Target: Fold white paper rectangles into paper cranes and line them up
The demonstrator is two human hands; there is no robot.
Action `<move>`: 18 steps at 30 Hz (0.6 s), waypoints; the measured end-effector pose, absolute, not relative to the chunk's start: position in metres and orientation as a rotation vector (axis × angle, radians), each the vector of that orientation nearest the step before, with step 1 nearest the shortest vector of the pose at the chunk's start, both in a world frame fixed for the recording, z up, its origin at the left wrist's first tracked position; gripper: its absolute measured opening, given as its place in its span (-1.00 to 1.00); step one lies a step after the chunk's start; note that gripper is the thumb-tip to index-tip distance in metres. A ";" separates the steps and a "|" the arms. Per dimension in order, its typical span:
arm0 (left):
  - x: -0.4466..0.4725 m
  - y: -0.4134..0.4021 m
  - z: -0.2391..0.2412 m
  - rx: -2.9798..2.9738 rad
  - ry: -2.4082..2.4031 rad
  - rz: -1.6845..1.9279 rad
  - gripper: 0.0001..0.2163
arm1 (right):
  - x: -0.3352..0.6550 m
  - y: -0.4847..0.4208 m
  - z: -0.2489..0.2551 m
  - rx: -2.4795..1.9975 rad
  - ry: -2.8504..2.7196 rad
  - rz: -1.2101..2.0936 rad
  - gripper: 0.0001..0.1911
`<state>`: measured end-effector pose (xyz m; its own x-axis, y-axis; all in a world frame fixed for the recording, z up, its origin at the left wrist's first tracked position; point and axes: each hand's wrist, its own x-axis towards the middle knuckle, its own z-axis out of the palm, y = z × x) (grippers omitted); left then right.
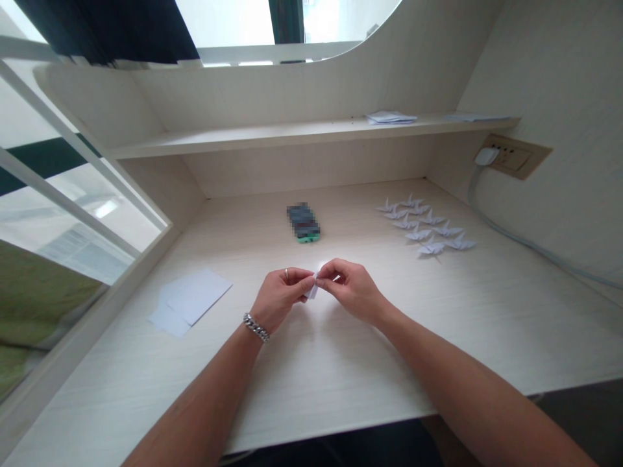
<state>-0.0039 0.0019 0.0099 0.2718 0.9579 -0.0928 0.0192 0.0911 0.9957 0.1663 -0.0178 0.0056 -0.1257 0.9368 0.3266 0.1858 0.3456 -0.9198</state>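
My left hand [278, 297] and my right hand [354, 288] meet over the middle of the pale wooden desk [341, 363]. Both pinch a small folded piece of white paper [315, 284] between fingertips, and most of it is hidden by the fingers. A ring sits on a left finger and a chain bracelet [256, 327] on the left wrist. Several finished white paper cranes [424, 227] lie in a cluster at the right back of the desk, well apart from my hands.
A phone in a green case [304, 222] lies behind my hands. Flat white paper sheets [191, 300] rest at the left. A shelf [311, 133] above holds more paper [390, 117]. A wall socket [511, 155] with a white cable is at the right. A window frame borders the left.
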 end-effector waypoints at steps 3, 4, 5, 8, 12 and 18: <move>-0.006 0.003 0.010 1.264 1.026 0.902 -0.72 | 0.167 -0.017 0.005 -1.041 -1.572 0.922 -0.88; -0.006 0.003 0.010 1.266 1.022 0.896 -0.72 | 0.167 -0.017 0.005 -1.043 -1.573 0.916 -0.89; -0.007 0.003 0.010 1.270 1.023 0.893 -0.72 | 0.167 -0.017 0.005 -1.047 -1.576 0.904 -0.89; -0.008 0.003 0.009 1.285 1.029 0.883 -0.73 | 0.168 -0.017 0.005 -1.063 -1.612 0.855 -0.91; -0.006 0.003 0.007 1.239 1.019 0.883 -0.71 | 0.168 -0.018 0.005 -1.098 -1.767 0.695 -0.92; -0.002 0.002 0.007 1.187 1.008 0.945 -0.73 | 0.168 -0.021 0.006 -1.186 -1.875 0.493 -0.94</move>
<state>-0.0018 0.0016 0.0069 0.2821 0.9526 -0.1139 -0.0528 0.1340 0.9896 0.1683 -0.0206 0.0062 -0.1976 0.8742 0.4434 0.5427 0.4743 -0.6932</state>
